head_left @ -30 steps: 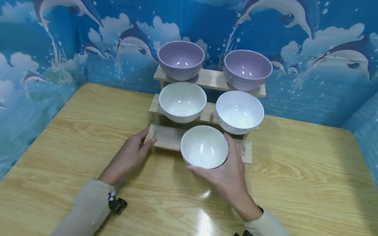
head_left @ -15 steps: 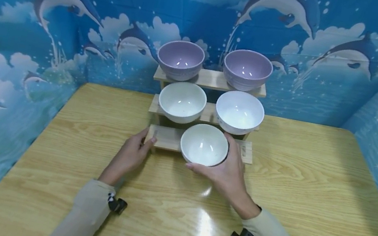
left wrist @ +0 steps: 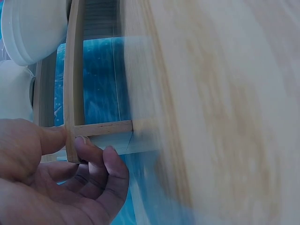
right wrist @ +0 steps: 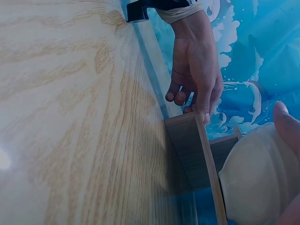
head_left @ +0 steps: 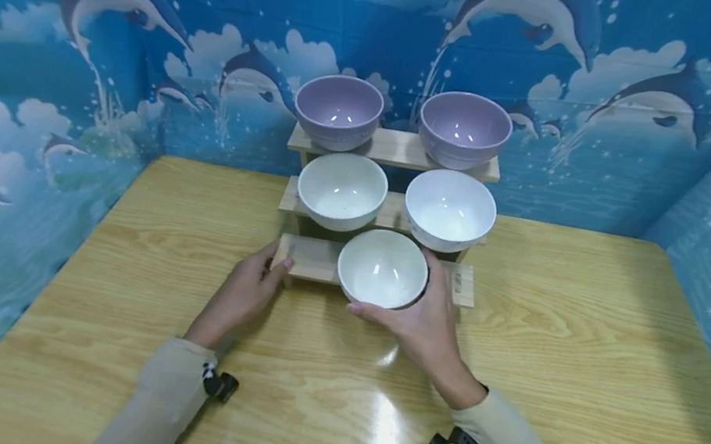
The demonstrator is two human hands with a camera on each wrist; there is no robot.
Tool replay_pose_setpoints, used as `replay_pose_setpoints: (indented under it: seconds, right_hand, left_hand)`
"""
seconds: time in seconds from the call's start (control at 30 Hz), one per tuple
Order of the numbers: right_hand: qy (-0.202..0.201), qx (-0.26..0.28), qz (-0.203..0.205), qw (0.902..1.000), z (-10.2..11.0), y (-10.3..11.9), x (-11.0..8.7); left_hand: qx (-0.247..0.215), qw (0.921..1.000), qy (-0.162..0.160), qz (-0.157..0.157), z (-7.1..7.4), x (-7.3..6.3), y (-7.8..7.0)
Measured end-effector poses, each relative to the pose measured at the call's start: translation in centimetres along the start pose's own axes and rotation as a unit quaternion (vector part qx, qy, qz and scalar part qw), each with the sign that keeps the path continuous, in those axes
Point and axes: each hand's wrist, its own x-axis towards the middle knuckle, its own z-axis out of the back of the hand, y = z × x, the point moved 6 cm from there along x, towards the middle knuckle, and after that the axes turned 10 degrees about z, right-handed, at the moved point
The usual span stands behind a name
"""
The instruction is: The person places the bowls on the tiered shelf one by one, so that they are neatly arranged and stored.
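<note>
In the head view my right hand (head_left: 426,326) grips a white bowl (head_left: 383,268), thumb along its near side and fingers around its right side. The bowl is over the middle of the lowest tier of a three-tier wooden display stand (head_left: 313,258). In the right wrist view the bowl's base (right wrist: 253,183) is right at the tier board (right wrist: 209,161). My left hand (head_left: 245,294) pinches the left end of that lowest board. The left wrist view shows the thumb (left wrist: 51,139) on the board's upper face and curled fingers (left wrist: 101,173) beneath.
Two purple bowls (head_left: 337,112) stand on the top tier. On the middle tier are two white bowls (head_left: 342,192), close behind the held one. A wood-grain table (head_left: 561,353) carries the stand. Blue dolphin-print cloth (head_left: 392,14) hangs behind and at both sides.
The right hand has shifted the white bowl slightly back and left over the lowest tier. The left hand keeps its pinch on the board, and the other bowls stay where they were.
</note>
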Motion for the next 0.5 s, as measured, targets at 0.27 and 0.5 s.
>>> replay_pose_setpoints:
  seconds: [0.27,0.5]
  right_hand:
    - [0.002,0.017,0.015,0.9997,-0.16,0.08,0.16]
    - [0.002,0.022,0.027,0.9994,-0.24,0.14,0.32]
  left_hand:
    - [0.001,1.0,-0.003,-0.003,0.09,-0.06,0.03]
    - [0.001,0.9999,-0.005,-0.01,0.06,0.01,0.09]
